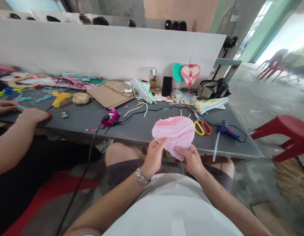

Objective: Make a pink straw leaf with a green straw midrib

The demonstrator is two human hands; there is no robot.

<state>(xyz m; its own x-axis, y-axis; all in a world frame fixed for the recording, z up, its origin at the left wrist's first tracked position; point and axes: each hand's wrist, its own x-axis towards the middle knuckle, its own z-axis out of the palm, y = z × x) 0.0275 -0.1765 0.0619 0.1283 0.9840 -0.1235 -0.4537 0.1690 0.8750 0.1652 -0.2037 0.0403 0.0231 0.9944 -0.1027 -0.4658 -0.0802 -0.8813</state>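
Note:
A heart-shaped fan (pixel 175 132) made of pink and lilac strips is held up in front of me, just off the table's near edge. My left hand (pixel 155 154) grips its lower left side, thumb on the front face. On the lower right side, my right hand (pixel 191 159) pinches it, thumb also in front; the fingers behind are partly hidden. Yellow-and-red-handled scissors (pixel 202 127) lie right of the fan. Farther right is a blue glue gun (pixel 228 131) with a clear glue stick jutting from it.
On the grey table (pixel 137 126) sit a pink power adapter (pixel 110 117), cardboard (pixel 110 95), bundled pastel strips (pixel 212 105), a phone (pixel 167 86), a jar (pixel 153 78) and two finished fans (pixel 190 73). At left, a co-worker's hands (pixel 31 114) work near a yellow glue gun (pixel 60 98). Red stool (pixel 289 131) at right.

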